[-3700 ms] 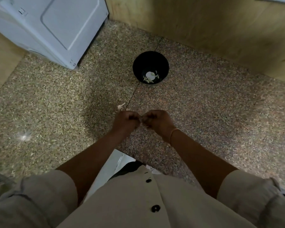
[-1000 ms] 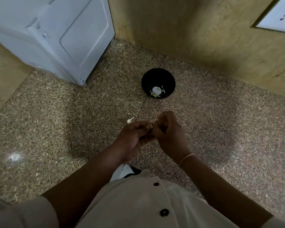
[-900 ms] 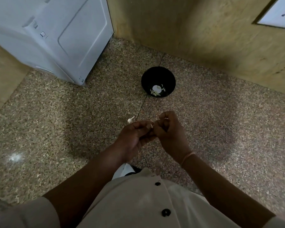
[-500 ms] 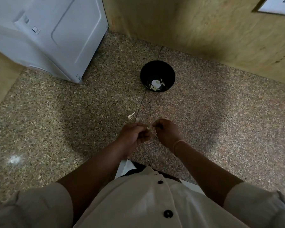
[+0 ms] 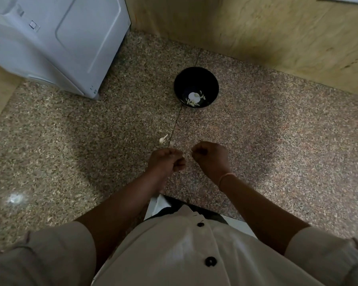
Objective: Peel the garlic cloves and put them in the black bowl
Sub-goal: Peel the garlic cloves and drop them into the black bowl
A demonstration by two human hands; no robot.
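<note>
A black bowl (image 5: 196, 79) stands on the speckled stone floor ahead of me, with several pale garlic pieces (image 5: 194, 98) at its bottom. My left hand (image 5: 166, 162) is curled around a small garlic clove (image 5: 181, 155), of which only a pale tip shows. My right hand (image 5: 211, 156) is a short gap to its right, fingers curled, pinching a thin scrap of garlic skin (image 5: 191, 150). Both hands hover low over the floor, well short of the bowl.
Bits of garlic skin (image 5: 163, 139) lie on the floor just beyond my left hand. A white appliance (image 5: 56, 42) stands at the back left. A wooden wall (image 5: 267, 27) runs behind the bowl. A floor joint (image 5: 177, 122) runs from bowl to hands.
My hands were pressed together around the clove. They have now pulled apart, the right one drawing off to the right. The view has tipped down slightly.
</note>
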